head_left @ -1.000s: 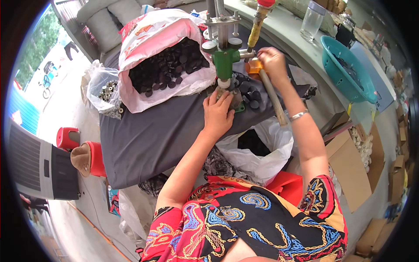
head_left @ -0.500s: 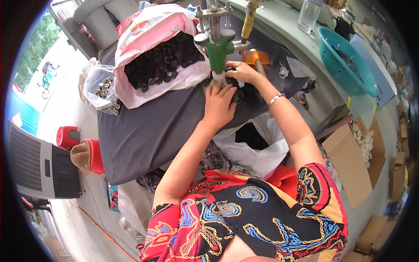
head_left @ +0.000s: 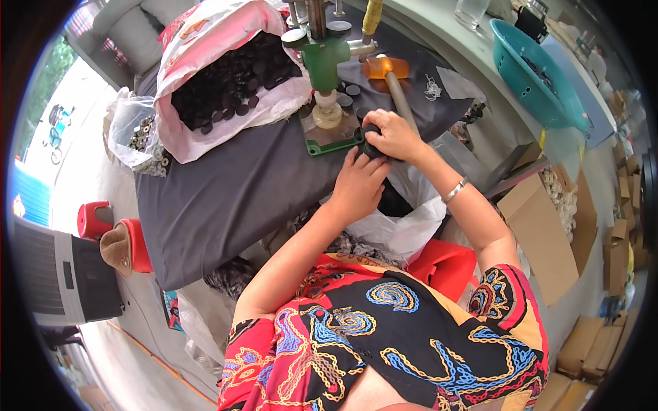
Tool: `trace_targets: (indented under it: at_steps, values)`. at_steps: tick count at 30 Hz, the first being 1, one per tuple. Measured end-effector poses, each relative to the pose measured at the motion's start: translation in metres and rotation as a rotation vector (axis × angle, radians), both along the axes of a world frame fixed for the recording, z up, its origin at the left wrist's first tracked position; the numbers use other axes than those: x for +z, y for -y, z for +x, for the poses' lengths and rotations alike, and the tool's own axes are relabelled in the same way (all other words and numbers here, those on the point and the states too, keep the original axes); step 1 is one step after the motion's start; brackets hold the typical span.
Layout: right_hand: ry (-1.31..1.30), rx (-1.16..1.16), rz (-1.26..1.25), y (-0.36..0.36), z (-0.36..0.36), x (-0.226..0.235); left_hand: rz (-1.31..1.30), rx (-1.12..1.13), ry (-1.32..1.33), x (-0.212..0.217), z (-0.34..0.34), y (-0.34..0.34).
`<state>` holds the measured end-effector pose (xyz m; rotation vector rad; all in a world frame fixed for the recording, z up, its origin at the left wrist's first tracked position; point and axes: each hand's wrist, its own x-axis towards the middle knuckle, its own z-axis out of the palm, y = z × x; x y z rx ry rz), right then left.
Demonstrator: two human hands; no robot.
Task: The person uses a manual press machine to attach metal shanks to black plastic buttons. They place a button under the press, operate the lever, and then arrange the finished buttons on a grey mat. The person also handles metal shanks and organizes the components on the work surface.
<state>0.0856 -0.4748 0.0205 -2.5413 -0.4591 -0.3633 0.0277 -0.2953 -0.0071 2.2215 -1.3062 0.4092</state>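
Note:
My right hand (head_left: 396, 137) has its fingers closed around a small black round piece (head_left: 371, 129) just right of the green press (head_left: 322, 65). My left hand (head_left: 358, 183) meets it there, its bent fingertips on the lower black part; how far the fingers wrap around it is partly hidden. Beneath the press head sits a pale round block (head_left: 327, 113) on the green-edged base plate (head_left: 315, 148), with no hand on it. A few black discs (head_left: 352, 90) lie on the dark cloth behind my right hand.
A large white-and-pink sack (head_left: 236, 123) of black discs lies left of the press, beside a clear bag (head_left: 140, 137) of metal parts. An orange-headed mallet (head_left: 386, 68) rests behind. Below hangs a white plastic bag (head_left: 425, 222). A teal basin (head_left: 504, 68) stands at far right.
Both hands have moved away from under the press head, right and nearer to me, to the black pieces beside it. The pale block is now uncovered. The whole view has shifted slightly.

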Motion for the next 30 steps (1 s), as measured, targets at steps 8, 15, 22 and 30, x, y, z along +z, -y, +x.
trace_targets:
  at_steps: [8, 15, 22, 30]
  values:
    - [-0.137, -0.045, -0.13, -0.002, -0.039, 0.031, 0.123, -0.195, -0.165, -0.009, -0.017, -0.005]
    - [0.135, -0.005, 0.236, -0.013, 0.105, 0.022, -0.292, -0.001, -0.112, 0.023, -0.005, -0.031]
    - [-0.075, 0.108, 0.08, -0.014, 0.197, -0.039, -0.456, 0.274, -0.024, 0.03, 0.018, -0.066]
    - [-0.043, 0.06, 0.128, -0.003, 0.109, -0.021, -0.545, 0.454, -0.111, 0.013, 0.077, -0.079]
